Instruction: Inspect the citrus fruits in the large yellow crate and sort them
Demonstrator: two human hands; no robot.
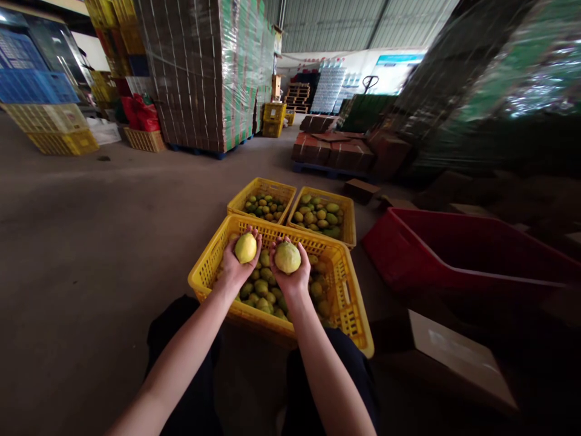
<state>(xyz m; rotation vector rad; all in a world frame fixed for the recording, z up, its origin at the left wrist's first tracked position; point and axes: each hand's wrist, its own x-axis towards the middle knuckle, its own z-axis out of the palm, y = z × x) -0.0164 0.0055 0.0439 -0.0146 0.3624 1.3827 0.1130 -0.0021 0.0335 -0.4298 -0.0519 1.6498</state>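
Observation:
A yellow lemon rests in my left hand, its palm turned up and fingers curled around the fruit. In my right hand sits a rounder, paler lemon with a greenish tint, cupped the same way. Both hands are side by side above a large yellow plastic crate, slightly apart from each other. Inside it lie several green and yellow lemons, partly hidden by my hands and forearms.
Behind stand two smaller yellow crates, left and right, holding more lemons. A red tub and a cardboard box are at the right. Wrapped pallet stacks and flattened cartons stand farther back.

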